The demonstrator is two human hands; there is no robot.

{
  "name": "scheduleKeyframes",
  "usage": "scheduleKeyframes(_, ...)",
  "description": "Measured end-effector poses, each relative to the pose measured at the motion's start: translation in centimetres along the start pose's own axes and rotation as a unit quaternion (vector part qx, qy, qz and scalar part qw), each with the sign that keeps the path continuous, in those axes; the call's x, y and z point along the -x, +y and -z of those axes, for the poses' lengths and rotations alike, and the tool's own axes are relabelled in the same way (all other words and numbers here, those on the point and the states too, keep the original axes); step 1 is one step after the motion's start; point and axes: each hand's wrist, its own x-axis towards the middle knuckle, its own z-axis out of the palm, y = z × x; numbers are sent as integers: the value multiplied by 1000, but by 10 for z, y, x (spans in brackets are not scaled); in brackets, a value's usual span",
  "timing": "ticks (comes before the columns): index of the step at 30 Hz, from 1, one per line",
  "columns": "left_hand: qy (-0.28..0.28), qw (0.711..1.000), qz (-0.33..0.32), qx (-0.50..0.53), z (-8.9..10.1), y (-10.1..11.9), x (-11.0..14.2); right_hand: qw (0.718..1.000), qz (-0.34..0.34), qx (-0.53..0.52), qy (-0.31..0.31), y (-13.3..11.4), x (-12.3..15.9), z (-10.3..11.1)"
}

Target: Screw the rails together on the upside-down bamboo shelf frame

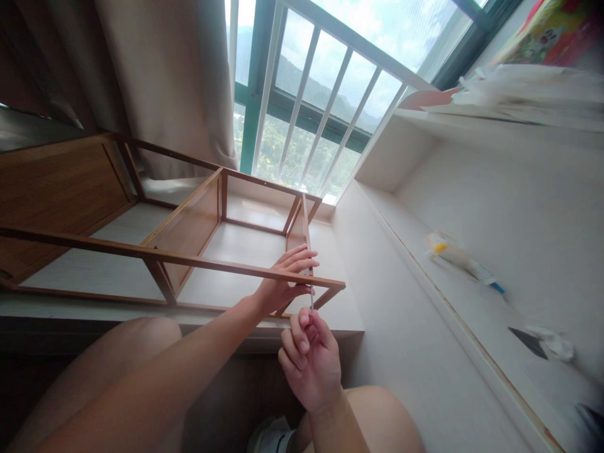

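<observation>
Rack: an open brown wooden frame with flat panels between long slim rails lies on a pale, smooth ledge, running from the left edge to just right of the picture's centre.
Right hand: at lower centre, the hand has its thumb and curled fingers closed in a pinch on a slender grey metal shaft; the hidden lower end leaves the tool's kind uncertain.
Left hand: just above, the hand has its fingers spread and nearly straight by the rack's brown wooden end panel, thumb apart below; how firmly it presses cannot be told.
Shaft tip: it meets the near rail close to its right end; whether it sits in a screw or hole is too small to tell.
Line-up: the step looks like fastening or loosening the end panel, so the shaft should stay square to the rail, without tilting.
Turning: short, even turns with steady inward pressure would probably suit this fingertip hold.
Bracing: the left hand would do best to keep panel and rail flush, its thumb clear of the tip.
Risk: a slip could scratch the wood or catch that thumb.
</observation>
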Motion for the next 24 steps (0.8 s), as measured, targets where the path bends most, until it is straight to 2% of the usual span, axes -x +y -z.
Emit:
scheduleKeyframes(2, 5, 1000, -2, 1, 0, 1, 0, 1000, 9, 23, 0, 0, -1, 1)
scheduleKeyframes(5, 7, 1000, -2, 5, 1, 1, 0, 981, 80, 164, 61, 0, -3, 11)
scheduleKeyframes(7, 5, 1000, 0, 4, 1, 1, 0, 931, 162, 302, 123, 0, -2, 21)
scheduleKeyframes(9, 3, 1000, 2, 1, 1, 1, 0, 853, 229, 438, 167, -3, -1, 28)
scheduleKeyframes(11, 4, 1000, 5, 0, 1, 1, 1, 783, 265, 533, 181, -8, 2, 32)
scheduleKeyframes(13, 3, 1000, 5, 0, 1, 2, 1, 735, 288, 588, 176, -13, 4, 31)
scheduleKeyframes(15, 1, 1000, 3, 2, 1, 2, 1, 700, 308, 623, 164, -16, 4, 29)
scheduleKeyframes(19, 4, 1000, 4, 4, 0, 2, 2, 659, 335, 658, 143, -18, 2, 25)
scheduleKeyframes(24, 6, 1000, 5, 9, -1, 1, 2, 638, 348, 669, 153, -18, 0, 24)
